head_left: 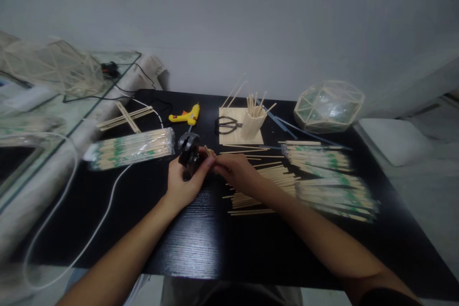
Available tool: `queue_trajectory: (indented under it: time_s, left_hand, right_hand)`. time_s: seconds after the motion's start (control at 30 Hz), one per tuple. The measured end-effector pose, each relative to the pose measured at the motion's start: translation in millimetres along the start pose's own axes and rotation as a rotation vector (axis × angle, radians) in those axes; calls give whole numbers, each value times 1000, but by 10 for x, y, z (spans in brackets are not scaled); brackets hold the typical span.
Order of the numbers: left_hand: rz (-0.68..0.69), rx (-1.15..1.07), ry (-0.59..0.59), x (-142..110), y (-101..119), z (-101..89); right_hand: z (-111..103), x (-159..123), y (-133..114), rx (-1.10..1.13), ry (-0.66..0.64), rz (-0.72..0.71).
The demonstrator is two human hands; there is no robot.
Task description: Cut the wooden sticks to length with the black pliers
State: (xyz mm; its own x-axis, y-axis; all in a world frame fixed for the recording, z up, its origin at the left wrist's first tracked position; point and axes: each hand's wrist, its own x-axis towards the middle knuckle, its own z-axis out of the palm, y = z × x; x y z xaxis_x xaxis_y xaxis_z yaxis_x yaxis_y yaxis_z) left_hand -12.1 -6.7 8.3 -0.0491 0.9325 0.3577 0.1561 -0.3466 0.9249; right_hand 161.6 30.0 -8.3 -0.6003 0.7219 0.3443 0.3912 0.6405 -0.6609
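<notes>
Fingers (205,166) of left hand (182,182) round glossy, lumpy dark object (190,146); right hand (239,170), fingertips (219,168) pinched, contents unclear.

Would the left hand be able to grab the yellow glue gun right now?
Probably not straight away: the left hand holds a dark object, so its fingers look busy. Otherwise the way seems free, as the yellow glue gun lies uncovered on the black table just beyond.
</notes>
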Motion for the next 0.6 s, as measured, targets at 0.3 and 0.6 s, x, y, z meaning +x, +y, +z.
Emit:
queue_trajectory:
  time_s: [0.3, 0.6]
  left_hand:
    - [-48, -52, -7, 3, 9, 29]
    - [-88, 43, -13, 85, 176, 25]
  right_hand:
    - [31, -23, 52, 102, 12, -13]
    - [22, -10, 85, 65, 36, -16]
